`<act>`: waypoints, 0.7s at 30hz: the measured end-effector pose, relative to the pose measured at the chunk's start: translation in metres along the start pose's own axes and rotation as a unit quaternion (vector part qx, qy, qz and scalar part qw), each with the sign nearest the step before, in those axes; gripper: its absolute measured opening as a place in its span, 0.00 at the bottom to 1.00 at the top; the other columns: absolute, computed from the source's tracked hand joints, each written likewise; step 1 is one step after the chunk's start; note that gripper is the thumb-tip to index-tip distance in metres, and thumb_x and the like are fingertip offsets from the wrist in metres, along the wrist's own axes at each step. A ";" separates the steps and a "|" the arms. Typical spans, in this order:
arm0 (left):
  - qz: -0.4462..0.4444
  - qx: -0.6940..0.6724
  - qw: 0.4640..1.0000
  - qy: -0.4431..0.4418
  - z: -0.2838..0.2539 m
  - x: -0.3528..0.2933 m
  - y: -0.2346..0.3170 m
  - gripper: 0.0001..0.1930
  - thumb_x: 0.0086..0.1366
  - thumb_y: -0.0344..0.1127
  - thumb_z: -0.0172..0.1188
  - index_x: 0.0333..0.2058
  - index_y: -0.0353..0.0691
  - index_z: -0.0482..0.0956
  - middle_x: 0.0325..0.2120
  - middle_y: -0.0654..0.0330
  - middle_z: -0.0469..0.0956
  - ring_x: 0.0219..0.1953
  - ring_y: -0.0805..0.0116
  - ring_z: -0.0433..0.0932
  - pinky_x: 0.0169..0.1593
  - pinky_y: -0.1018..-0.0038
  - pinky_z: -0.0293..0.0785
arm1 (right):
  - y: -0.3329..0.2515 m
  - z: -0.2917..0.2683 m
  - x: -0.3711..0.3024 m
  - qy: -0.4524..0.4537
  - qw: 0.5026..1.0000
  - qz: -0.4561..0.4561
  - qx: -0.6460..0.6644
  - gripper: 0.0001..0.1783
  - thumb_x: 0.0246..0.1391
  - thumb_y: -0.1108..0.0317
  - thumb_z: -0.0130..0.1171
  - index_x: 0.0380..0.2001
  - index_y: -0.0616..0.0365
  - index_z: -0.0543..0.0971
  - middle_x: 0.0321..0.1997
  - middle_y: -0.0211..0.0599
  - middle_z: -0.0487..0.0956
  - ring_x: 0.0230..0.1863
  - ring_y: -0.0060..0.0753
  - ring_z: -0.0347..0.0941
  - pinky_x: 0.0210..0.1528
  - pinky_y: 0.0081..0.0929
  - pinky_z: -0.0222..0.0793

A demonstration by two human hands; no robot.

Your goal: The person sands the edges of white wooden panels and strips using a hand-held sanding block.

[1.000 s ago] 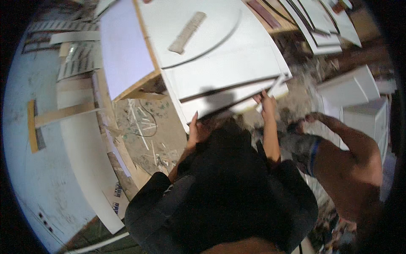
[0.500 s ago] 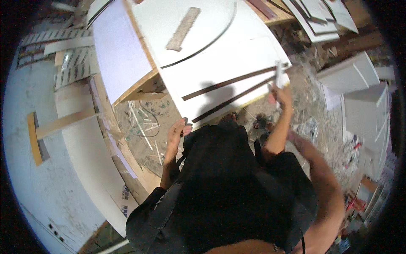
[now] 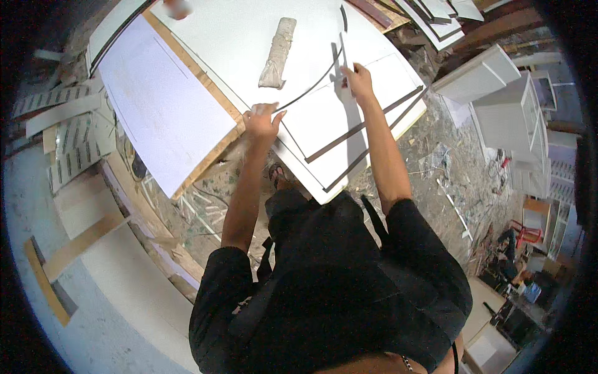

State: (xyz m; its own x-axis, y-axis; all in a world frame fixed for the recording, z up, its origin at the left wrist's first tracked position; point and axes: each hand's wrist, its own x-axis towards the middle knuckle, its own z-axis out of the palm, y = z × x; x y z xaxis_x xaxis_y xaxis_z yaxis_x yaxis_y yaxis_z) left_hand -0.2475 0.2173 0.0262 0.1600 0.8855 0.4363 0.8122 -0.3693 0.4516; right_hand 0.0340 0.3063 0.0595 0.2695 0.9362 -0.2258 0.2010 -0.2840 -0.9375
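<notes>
- Two dark strips [image 3: 344, 174] lie side by side along the near edge of the white surface [image 3: 218, 31], running from around its near left corner toward its near right corner; the right forearm crosses above them.
- The left hand [image 3: 261, 124] is at the left edge of the surface, grip narrow, thumb and fingers at one end of a thin, curved dark strip [image 3: 311, 87]; whether they are closed on it I cannot tell.
- That curved strip bows inward from the left edge toward the right hand.
- The right hand [image 3: 359, 81] is over the right half, its grip holding a thin pale bar [image 3: 344, 55] that points toward the far edge.
- A lavender panel [image 3: 165, 103] lies just beside the left edge.
- Farther in, toward the far edge, lies a tan roll [image 3: 278, 53].
- White cabinets [image 3: 507, 118] stand past the right edge.
</notes>
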 end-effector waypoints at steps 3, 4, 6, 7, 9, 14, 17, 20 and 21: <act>0.044 -0.011 0.999 -0.027 0.007 0.004 -0.011 0.08 0.62 0.37 0.52 0.34 0.42 0.77 0.28 0.62 0.77 0.33 0.59 0.73 0.37 0.62 0.64 | 0.013 0.004 0.035 0.136 0.985 -0.102 -0.020 0.26 0.48 0.57 0.62 0.43 0.70 0.73 0.37 0.43 0.76 0.36 0.31 0.73 0.37 0.25 0.69; 0.025 -0.040 0.999 -0.012 0.005 0.001 -0.014 0.08 0.63 0.36 0.51 0.34 0.42 0.77 0.27 0.61 0.76 0.32 0.58 0.73 0.36 0.63 0.65 | 0.015 0.004 0.033 0.191 0.970 -0.114 -0.101 0.27 0.49 0.55 0.62 0.44 0.69 0.72 0.45 0.45 0.73 0.45 0.33 0.70 0.45 0.27 0.67; -0.011 -0.083 0.996 0.004 -0.011 0.001 -0.013 0.08 0.64 0.34 0.49 0.33 0.40 0.76 0.27 0.57 0.76 0.29 0.54 0.73 0.34 0.63 0.65 | 0.024 0.000 0.010 0.242 0.940 -0.170 -0.168 0.26 0.50 0.55 0.61 0.44 0.66 0.73 0.44 0.45 0.74 0.43 0.34 0.72 0.44 0.27 0.69; -0.035 -0.108 0.993 0.032 -0.018 0.000 -0.013 0.07 0.63 0.33 0.49 0.33 0.39 0.76 0.28 0.55 0.75 0.29 0.53 0.73 0.34 0.62 0.65 | 0.024 -0.002 -0.006 0.267 0.921 -0.198 -0.202 0.26 0.50 0.55 0.61 0.45 0.65 0.73 0.44 0.44 0.75 0.41 0.34 0.73 0.43 0.27 0.69; -0.088 -0.158 0.980 0.081 -0.033 -0.013 -0.012 0.06 0.63 0.30 0.50 0.33 0.37 0.75 0.28 0.52 0.75 0.30 0.50 0.72 0.33 0.59 0.66 | 0.002 0.011 -0.055 0.133 0.991 -0.029 -0.018 0.24 0.53 0.54 0.59 0.44 0.65 0.73 0.42 0.45 0.76 0.37 0.36 0.76 0.40 0.27 0.71; 0.165 -0.123 0.978 0.029 -0.055 -0.099 -0.003 0.08 0.64 0.27 0.48 0.42 0.32 0.66 0.29 0.47 0.72 0.30 0.51 0.73 0.35 0.59 0.69 | -0.050 0.037 -0.117 -0.094 0.918 0.056 0.381 0.35 0.60 0.41 0.39 0.51 0.66 0.68 0.43 0.49 0.75 0.40 0.39 0.76 0.46 0.32 0.73; 0.177 -0.264 0.948 0.004 -0.047 -0.138 0.007 0.09 0.65 0.29 0.47 0.43 0.34 0.65 0.28 0.52 0.72 0.30 0.54 0.73 0.35 0.61 0.69 | -0.083 0.024 -0.128 -0.073 0.880 -0.002 0.469 0.28 0.61 0.50 0.46 0.52 0.65 0.67 0.40 0.43 0.74 0.35 0.33 0.75 0.39 0.29 0.74; 0.074 -0.361 0.920 -0.134 -0.043 -0.162 0.019 0.09 0.66 0.29 0.48 0.43 0.36 0.66 0.29 0.53 0.73 0.30 0.55 0.73 0.35 0.61 0.69 | -0.093 -0.019 -0.141 0.051 0.896 -0.005 0.442 0.21 0.59 0.65 0.52 0.53 0.62 0.67 0.31 0.30 0.70 0.30 0.22 0.72 0.32 0.20 0.73; 0.050 -0.366 0.914 -0.166 -0.041 -0.169 0.021 0.09 0.66 0.30 0.48 0.44 0.36 0.67 0.30 0.54 0.73 0.30 0.55 0.73 0.36 0.60 0.69 | -0.093 -0.033 -0.151 0.085 0.896 -0.041 0.435 0.18 0.61 0.65 0.50 0.52 0.61 0.69 0.28 0.27 0.69 0.27 0.20 0.69 0.30 0.19 0.71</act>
State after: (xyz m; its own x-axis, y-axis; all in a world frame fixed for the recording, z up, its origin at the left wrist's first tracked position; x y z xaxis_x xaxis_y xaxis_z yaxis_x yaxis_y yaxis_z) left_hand -0.2806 0.0484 -0.0057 0.4732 0.8289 0.2984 0.2113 -0.4357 0.8750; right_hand 0.0057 0.1845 0.1897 0.4415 0.8807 -0.1719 -0.5623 0.1223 -0.8178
